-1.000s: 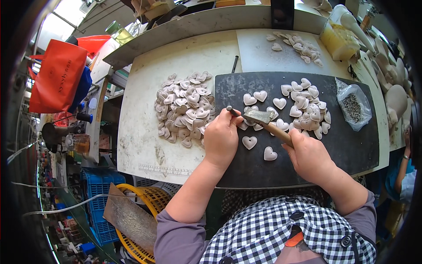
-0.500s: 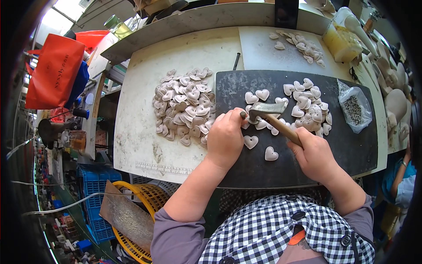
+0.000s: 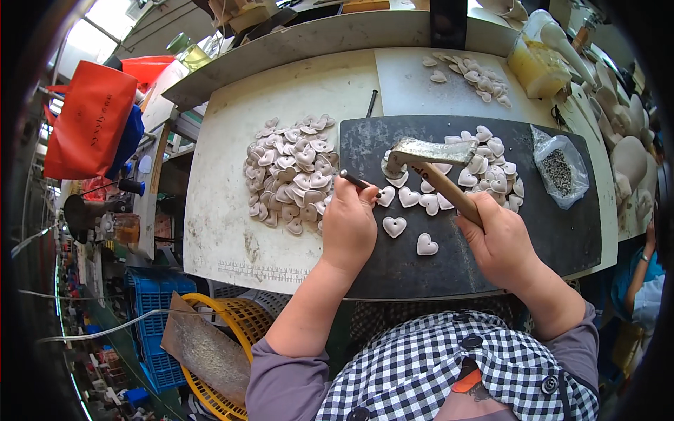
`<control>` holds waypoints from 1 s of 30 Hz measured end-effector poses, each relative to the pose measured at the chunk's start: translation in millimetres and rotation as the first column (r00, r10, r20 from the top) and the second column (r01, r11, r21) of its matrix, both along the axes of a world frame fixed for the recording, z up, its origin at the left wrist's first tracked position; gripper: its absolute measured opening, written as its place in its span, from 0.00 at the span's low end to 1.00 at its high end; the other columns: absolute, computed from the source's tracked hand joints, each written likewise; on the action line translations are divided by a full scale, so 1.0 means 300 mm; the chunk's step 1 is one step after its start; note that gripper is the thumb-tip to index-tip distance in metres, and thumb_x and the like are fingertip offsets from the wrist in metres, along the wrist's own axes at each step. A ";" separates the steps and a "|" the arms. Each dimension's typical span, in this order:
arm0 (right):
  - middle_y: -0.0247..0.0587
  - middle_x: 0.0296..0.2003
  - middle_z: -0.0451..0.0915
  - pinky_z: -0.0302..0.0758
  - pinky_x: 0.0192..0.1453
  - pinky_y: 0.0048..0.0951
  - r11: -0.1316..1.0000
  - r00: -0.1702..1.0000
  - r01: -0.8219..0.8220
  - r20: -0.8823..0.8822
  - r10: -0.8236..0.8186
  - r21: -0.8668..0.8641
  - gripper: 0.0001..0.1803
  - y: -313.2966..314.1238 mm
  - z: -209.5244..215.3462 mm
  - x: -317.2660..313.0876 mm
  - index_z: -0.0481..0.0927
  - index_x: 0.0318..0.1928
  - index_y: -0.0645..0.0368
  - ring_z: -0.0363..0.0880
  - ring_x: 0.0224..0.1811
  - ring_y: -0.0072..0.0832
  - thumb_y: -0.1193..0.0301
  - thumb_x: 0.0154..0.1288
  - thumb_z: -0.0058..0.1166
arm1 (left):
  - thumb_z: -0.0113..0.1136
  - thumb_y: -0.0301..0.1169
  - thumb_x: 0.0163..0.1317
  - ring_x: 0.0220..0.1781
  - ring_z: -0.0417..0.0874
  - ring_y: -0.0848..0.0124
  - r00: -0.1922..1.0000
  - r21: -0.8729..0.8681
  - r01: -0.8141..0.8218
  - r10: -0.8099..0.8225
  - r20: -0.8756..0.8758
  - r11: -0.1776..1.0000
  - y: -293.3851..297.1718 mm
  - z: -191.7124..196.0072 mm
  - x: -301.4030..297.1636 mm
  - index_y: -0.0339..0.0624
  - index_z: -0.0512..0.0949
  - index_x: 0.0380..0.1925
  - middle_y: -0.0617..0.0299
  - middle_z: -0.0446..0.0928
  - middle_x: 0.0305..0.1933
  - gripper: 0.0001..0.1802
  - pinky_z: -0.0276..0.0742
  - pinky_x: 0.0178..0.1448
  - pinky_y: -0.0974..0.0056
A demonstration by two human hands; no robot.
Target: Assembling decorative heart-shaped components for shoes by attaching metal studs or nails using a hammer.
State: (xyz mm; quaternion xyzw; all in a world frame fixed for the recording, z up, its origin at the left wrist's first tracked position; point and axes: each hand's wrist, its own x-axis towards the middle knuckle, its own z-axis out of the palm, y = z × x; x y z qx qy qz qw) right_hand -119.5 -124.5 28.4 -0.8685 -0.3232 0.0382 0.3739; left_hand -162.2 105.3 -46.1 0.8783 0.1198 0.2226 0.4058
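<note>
My left hand (image 3: 349,228) pinches a dark rod (image 3: 357,181) beside pale hearts (image 3: 409,197) on the black mat (image 3: 407,274); my right hand (image 3: 504,242) is wrapped round the hammer (image 3: 439,152). If the rod leans, a glancing blow could catch my left hand or dent a heart.

A hammer (image 3: 433,178) (wooden handle slanting) hangs above pale hearts (image 3: 409,197), near a dark rod (image 3: 355,180).
</note>
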 end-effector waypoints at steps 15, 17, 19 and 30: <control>0.50 0.30 0.80 0.74 0.36 0.46 0.994 0.993 0.113 -0.041 -0.113 0.003 0.09 -0.020 -0.060 0.036 0.74 0.45 0.60 0.80 0.33 0.53 0.68 0.71 0.54 | 0.57 0.26 0.70 0.35 0.82 0.65 0.990 -0.188 0.097 -0.076 0.115 0.977 0.009 0.053 0.041 0.38 0.77 0.40 0.56 0.81 0.36 0.03 0.77 0.42 0.65; 0.50 0.31 0.81 0.74 0.36 0.47 0.994 0.994 0.106 -0.016 -0.106 -0.024 0.09 -0.032 -0.074 0.041 0.74 0.45 0.60 0.80 0.33 0.53 0.68 0.71 0.54 | 0.57 0.24 0.70 0.37 0.84 0.73 0.990 -0.252 0.128 -0.107 0.093 0.959 0.009 0.050 0.086 0.36 0.78 0.41 0.57 0.83 0.36 0.04 0.80 0.44 0.69; 0.50 0.31 0.81 0.75 0.36 0.47 0.993 0.995 0.105 0.008 -0.104 -0.054 0.09 -0.041 -0.083 0.042 0.74 0.45 0.60 0.80 0.34 0.52 0.68 0.71 0.54 | 0.57 0.23 0.69 0.37 0.84 0.72 0.989 -0.228 0.147 -0.136 0.063 0.963 0.001 0.044 0.111 0.36 0.78 0.41 0.57 0.83 0.36 0.04 0.81 0.43 0.68; 0.50 0.29 0.80 0.78 0.32 0.45 0.934 1.000 0.005 0.007 -0.003 -0.358 0.10 -0.025 -0.070 0.069 0.69 0.39 0.61 0.82 0.29 0.49 0.68 0.70 0.54 | 0.56 0.19 0.62 0.34 0.83 0.54 0.987 -0.083 0.159 -0.158 0.022 0.984 -0.009 0.012 0.114 0.40 0.76 0.37 0.53 0.79 0.33 0.05 0.78 0.39 0.57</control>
